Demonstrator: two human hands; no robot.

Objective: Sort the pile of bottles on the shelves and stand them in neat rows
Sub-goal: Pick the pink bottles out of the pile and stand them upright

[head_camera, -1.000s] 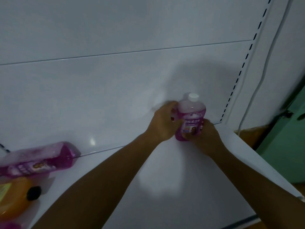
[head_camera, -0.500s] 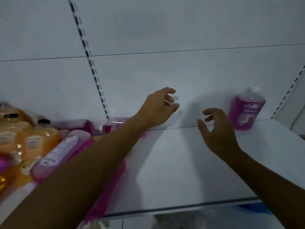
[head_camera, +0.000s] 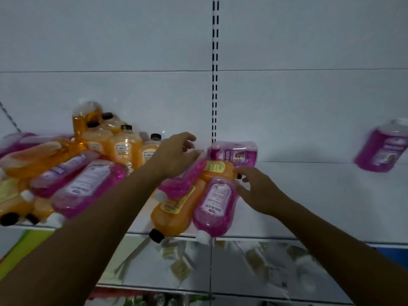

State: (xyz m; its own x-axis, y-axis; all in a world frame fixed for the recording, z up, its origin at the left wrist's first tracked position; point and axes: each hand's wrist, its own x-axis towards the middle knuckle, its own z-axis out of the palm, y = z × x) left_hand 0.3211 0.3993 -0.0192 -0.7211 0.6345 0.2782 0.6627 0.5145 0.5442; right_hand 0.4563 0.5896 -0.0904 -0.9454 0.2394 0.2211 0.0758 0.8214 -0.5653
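Note:
A pile of pink and orange bottles point(head_camera: 72, 173) covers the left of the white shelf point(head_camera: 309, 206). One pink bottle point(head_camera: 383, 146) stands alone at the far right against the back wall. My left hand point(head_camera: 174, 155) hovers with spread fingers over a lying pink bottle point(head_camera: 181, 184). My right hand point(head_camera: 258, 191) reaches with loose fingers to the side of another lying pink bottle point(head_camera: 215, 206); its fingertips are at an orange bottle point(head_camera: 218, 171). A pink bottle point(head_camera: 234, 153) lies crosswise against the back wall. Neither hand holds anything.
A long orange bottle point(head_camera: 172, 215) lies with its black cap over the shelf's front edge. A slotted upright point(head_camera: 215, 69) runs up the back wall. Below, a lower shelf point(head_camera: 242, 268) holds blurred small goods. Bare shelf stretches between the pile and the standing bottle.
Both hands let go of the pink bottle, left standing at the right end. The view swung left, and both hands moved to the pile's right edge.

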